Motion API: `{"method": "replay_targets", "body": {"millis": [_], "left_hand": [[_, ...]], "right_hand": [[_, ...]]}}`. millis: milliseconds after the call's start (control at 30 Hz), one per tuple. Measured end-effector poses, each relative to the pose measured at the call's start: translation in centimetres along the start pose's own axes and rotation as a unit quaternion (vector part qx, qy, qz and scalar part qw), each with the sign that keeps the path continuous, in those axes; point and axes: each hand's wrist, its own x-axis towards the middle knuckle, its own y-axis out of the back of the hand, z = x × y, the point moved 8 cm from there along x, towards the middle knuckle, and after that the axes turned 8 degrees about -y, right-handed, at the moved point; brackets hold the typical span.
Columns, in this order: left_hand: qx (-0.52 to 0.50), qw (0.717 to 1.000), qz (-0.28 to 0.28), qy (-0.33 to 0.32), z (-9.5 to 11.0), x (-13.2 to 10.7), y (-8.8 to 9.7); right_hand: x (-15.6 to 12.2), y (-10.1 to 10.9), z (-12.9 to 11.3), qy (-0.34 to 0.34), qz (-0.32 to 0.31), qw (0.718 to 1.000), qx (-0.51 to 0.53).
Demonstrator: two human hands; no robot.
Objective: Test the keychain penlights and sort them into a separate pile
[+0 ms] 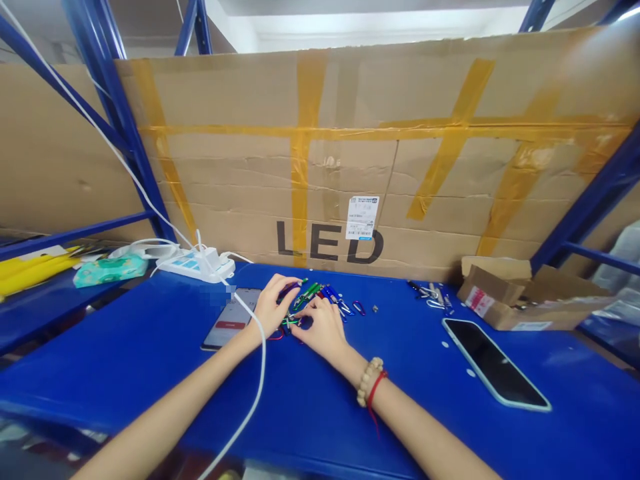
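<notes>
A pile of small metal pieces in green, blue and red, some looking like carabiners, lies on the blue table. My left hand reaches into the pile's left side, fingers curled; a bit of green shows at its fingertips, but what it grips is unclear. Close beside it, my right hand is bent over the near side, thumb and fingers drawn together around something small. Green and dark bits show between the two hands. One loose blue carabiner lies to the right of the pile.
A phone with a lit screen lies left of my hands, and a white cable crosses my left forearm. To the right are a dark-screened phone, more small metal pieces and an open cardboard box. A power strip stands behind.
</notes>
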Motion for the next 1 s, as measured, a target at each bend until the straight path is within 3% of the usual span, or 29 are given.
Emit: {"method": "replay_targets", "body": {"millis": [133,367,500,600,733,900,1000], "left_hand": [[-0.039,0.998,-0.049,-0.006,0.4,0.0,0.3],[-0.073,0.983,-0.170,0.001,-1.6,-0.3,0.1],[-0.096,0.985,-0.128,0.061,-3.5,-0.4,1.1],[-0.098,0.981,-0.128,0.111,-4.0,-1.4,1.3],[-0.125,0.967,-0.181,0.128,-3.3,-3.0,0.0],[-0.160,0.933,-0.293,0.132,-2.1,-5.0,-1.7],[-0.165,0.911,-0.355,0.132,-1.1,-5.9,-2.3]], "right_hand": [[0.0,0.4,0.4,-0.015,-0.004,1.000,0.005],[-0.3,0.4,1.3,-0.014,-0.017,1.000,0.003],[-0.7,0.2,0.2,0.047,-0.015,0.998,-0.025],[-1.2,-0.2,-0.6,0.085,-0.038,0.994,-0.054],[-1.6,0.3,-0.5,0.104,-0.054,0.991,-0.058],[-1.3,2.9,1.8,0.082,0.013,0.996,-0.028],[-1.4,3.5,2.6,0.074,0.009,0.997,-0.027]]}}
